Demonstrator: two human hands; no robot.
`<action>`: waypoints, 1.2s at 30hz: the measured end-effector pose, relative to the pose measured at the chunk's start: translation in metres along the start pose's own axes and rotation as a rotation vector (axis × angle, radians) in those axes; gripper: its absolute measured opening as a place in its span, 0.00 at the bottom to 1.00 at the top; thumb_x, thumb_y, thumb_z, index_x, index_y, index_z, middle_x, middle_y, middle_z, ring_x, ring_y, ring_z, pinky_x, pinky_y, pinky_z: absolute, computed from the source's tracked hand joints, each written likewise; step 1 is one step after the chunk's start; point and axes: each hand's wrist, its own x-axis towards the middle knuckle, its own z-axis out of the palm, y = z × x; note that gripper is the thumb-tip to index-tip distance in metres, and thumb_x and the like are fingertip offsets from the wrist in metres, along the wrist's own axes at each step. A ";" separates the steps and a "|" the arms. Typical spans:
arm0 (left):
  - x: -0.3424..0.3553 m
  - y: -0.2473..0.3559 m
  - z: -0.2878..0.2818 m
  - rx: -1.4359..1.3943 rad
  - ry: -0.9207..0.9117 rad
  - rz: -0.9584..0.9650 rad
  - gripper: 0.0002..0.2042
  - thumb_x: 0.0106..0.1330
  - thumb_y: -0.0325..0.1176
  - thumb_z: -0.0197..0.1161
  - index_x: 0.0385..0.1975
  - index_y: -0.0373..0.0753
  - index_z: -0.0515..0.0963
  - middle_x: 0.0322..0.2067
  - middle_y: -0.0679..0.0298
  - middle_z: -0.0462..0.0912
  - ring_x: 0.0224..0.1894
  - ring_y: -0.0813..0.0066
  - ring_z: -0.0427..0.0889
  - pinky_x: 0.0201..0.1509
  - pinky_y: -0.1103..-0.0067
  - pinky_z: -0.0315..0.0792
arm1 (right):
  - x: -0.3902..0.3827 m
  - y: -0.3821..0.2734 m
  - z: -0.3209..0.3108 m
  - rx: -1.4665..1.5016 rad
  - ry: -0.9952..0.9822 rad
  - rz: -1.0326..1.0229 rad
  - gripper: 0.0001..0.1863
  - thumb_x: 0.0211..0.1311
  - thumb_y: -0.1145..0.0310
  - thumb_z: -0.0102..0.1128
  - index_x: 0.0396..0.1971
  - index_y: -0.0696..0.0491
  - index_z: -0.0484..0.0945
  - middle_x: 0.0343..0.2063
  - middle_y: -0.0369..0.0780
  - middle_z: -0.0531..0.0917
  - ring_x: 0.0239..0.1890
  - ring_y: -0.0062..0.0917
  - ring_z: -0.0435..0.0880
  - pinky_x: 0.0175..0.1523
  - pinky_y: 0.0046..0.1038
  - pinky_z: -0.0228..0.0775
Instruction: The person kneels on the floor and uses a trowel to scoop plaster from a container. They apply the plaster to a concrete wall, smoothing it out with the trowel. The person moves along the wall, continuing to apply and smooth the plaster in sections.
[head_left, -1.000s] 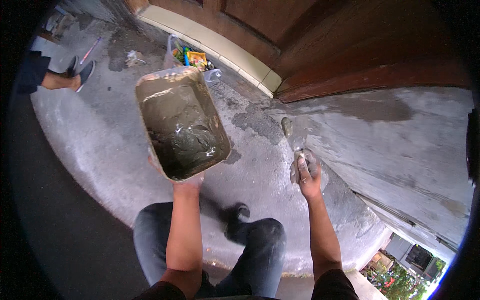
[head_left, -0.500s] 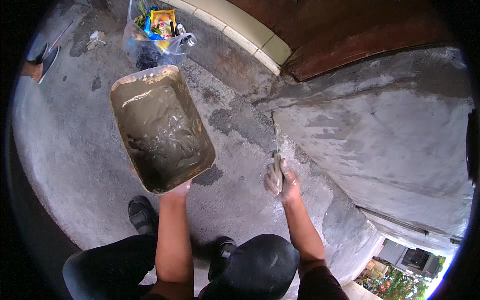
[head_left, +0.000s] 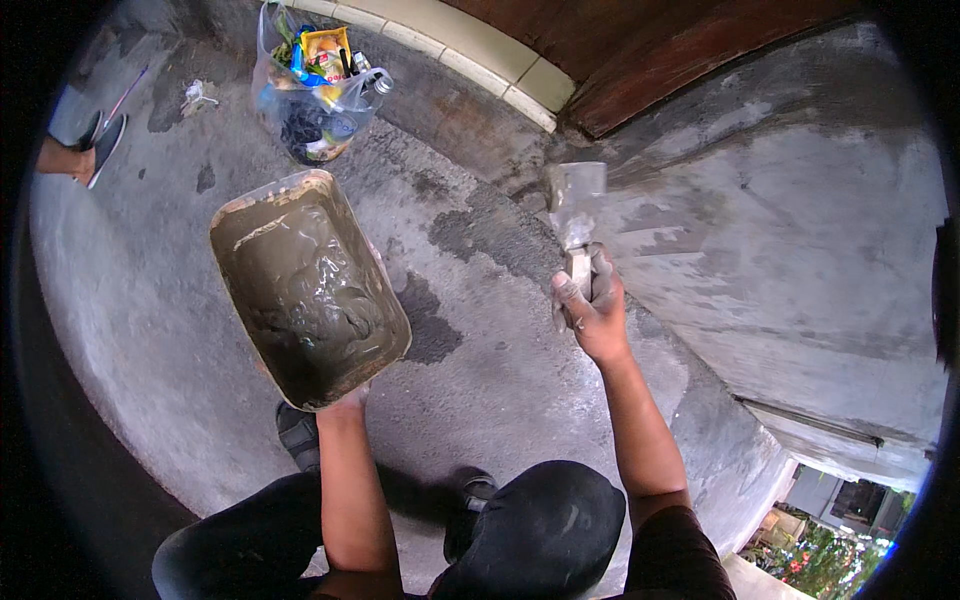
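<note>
A rectangular plastic tub [head_left: 235, 285] of wet grey-brown cement mix [head_left: 325, 290] is tilted towards me on the left. My left hand [head_left: 345, 398] is closed on it from beneath; most of its fingers are hidden under the tub. To the right, my right hand [head_left: 597, 305], smeared with grey, grips the pale handle of a putty knife [head_left: 577, 195]. Its wide flat blade points away from me, wet and slightly blurred, in front of the grey plastered wall [head_left: 760, 250]. From this view I cannot tell whether the blade touches the wall.
Beyond the tub, a clear plastic bag [head_left: 320, 110] of packages and a bottle stands on the concrete floor [head_left: 150, 290]. Another person's foot [head_left: 85, 160] shows at far left. A tiled ledge [head_left: 450, 60] runs along the back. Plants [head_left: 820, 560] appear at lower right.
My right hand has risen away from me and turned, so the putty knife's blade now shows its flat face. The tub has shifted slightly nearer and left in view.
</note>
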 end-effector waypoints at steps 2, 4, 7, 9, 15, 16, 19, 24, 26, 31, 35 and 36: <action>0.000 0.002 -0.016 0.014 0.005 -0.008 0.28 0.70 0.52 0.56 0.65 0.43 0.69 0.65 0.55 0.71 0.65 0.51 0.70 0.72 0.53 0.62 | -0.003 -0.002 0.002 -0.053 0.121 -0.147 0.16 0.69 0.69 0.62 0.50 0.57 0.68 0.27 0.34 0.75 0.20 0.13 0.72 0.22 0.19 0.64; 0.003 0.002 -0.023 0.006 0.029 -0.024 0.28 0.70 0.52 0.55 0.65 0.42 0.69 0.65 0.55 0.71 0.65 0.51 0.70 0.71 0.53 0.62 | -0.002 0.011 -0.009 -0.202 0.215 -0.284 0.17 0.71 0.69 0.58 0.53 0.58 0.66 0.27 0.35 0.75 0.22 0.16 0.73 0.27 0.21 0.67; 0.006 -0.002 -0.025 -0.017 0.054 -0.056 0.28 0.71 0.52 0.54 0.65 0.43 0.69 0.64 0.55 0.71 0.65 0.50 0.70 0.71 0.52 0.62 | 0.009 0.023 -0.028 -0.555 0.345 -0.464 0.18 0.72 0.74 0.55 0.57 0.61 0.65 0.28 0.37 0.78 0.29 0.17 0.76 0.33 0.20 0.70; 0.003 -0.001 -0.024 0.001 0.004 -0.063 0.28 0.71 0.52 0.54 0.65 0.43 0.68 0.65 0.55 0.71 0.66 0.50 0.69 0.71 0.52 0.62 | 0.018 0.022 -0.043 -0.701 0.341 -0.589 0.18 0.69 0.75 0.58 0.55 0.61 0.69 0.32 0.45 0.81 0.30 0.31 0.80 0.38 0.30 0.74; -0.007 -0.007 -0.010 0.121 -0.127 0.005 0.33 0.68 0.58 0.55 0.68 0.44 0.65 0.66 0.56 0.69 0.66 0.50 0.69 0.72 0.52 0.61 | 0.045 -0.011 -0.052 -1.225 0.346 -0.836 0.32 0.53 0.80 0.66 0.61 0.44 0.75 0.31 0.44 0.79 0.30 0.38 0.80 0.33 0.38 0.73; -0.007 -0.008 -0.010 0.108 -0.111 -0.002 0.35 0.67 0.60 0.55 0.68 0.44 0.65 0.66 0.56 0.69 0.66 0.50 0.69 0.71 0.52 0.62 | 0.047 -0.016 -0.055 -1.365 0.348 -0.863 0.33 0.52 0.79 0.65 0.61 0.41 0.76 0.32 0.44 0.77 0.32 0.38 0.79 0.33 0.37 0.72; -0.004 -0.008 -0.011 0.083 -0.076 -0.022 0.38 0.65 0.64 0.56 0.68 0.45 0.64 0.66 0.56 0.69 0.66 0.51 0.69 0.70 0.53 0.63 | 0.059 -0.024 -0.065 -1.779 0.362 -0.753 0.37 0.51 0.73 0.58 0.63 0.25 0.73 0.38 0.43 0.73 0.39 0.35 0.76 0.35 0.34 0.69; -0.001 -0.005 -0.008 0.097 -0.107 -0.016 0.39 0.64 0.66 0.55 0.68 0.44 0.64 0.66 0.56 0.69 0.66 0.51 0.69 0.69 0.53 0.65 | 0.056 -0.032 -0.059 -1.990 0.375 -0.725 0.41 0.57 0.72 0.53 0.70 0.20 0.62 0.38 0.43 0.74 0.36 0.33 0.76 0.34 0.34 0.67; -0.001 -0.003 -0.007 0.098 -0.108 -0.005 0.39 0.64 0.66 0.55 0.68 0.44 0.64 0.66 0.56 0.69 0.66 0.51 0.69 0.69 0.53 0.65 | 0.056 -0.034 -0.060 -2.018 0.374 -0.736 0.42 0.57 0.73 0.53 0.71 0.20 0.61 0.39 0.43 0.75 0.36 0.34 0.75 0.35 0.34 0.67; 0.005 0.001 0.001 0.054 -0.004 0.071 0.40 0.63 0.71 0.48 0.66 0.45 0.67 0.64 0.60 0.71 0.64 0.54 0.71 0.66 0.53 0.67 | 0.056 -0.033 -0.055 -2.075 0.357 -0.727 0.42 0.58 0.74 0.55 0.73 0.25 0.59 0.41 0.45 0.75 0.38 0.34 0.75 0.37 0.34 0.67; 0.003 0.000 0.009 0.042 0.057 0.056 0.36 0.66 0.68 0.46 0.64 0.47 0.69 0.62 0.62 0.73 0.61 0.56 0.74 0.65 0.54 0.69 | 0.059 -0.020 -0.056 -2.054 0.272 -0.614 0.45 0.59 0.75 0.56 0.75 0.30 0.53 0.43 0.46 0.74 0.42 0.37 0.76 0.42 0.37 0.72; 0.003 0.000 0.009 0.029 0.065 0.041 0.35 0.66 0.67 0.46 0.64 0.48 0.70 0.61 0.62 0.74 0.61 0.56 0.74 0.64 0.55 0.70 | 0.059 -0.018 -0.056 -2.031 0.228 -0.567 0.45 0.59 0.75 0.56 0.75 0.30 0.52 0.43 0.46 0.74 0.42 0.37 0.76 0.43 0.37 0.73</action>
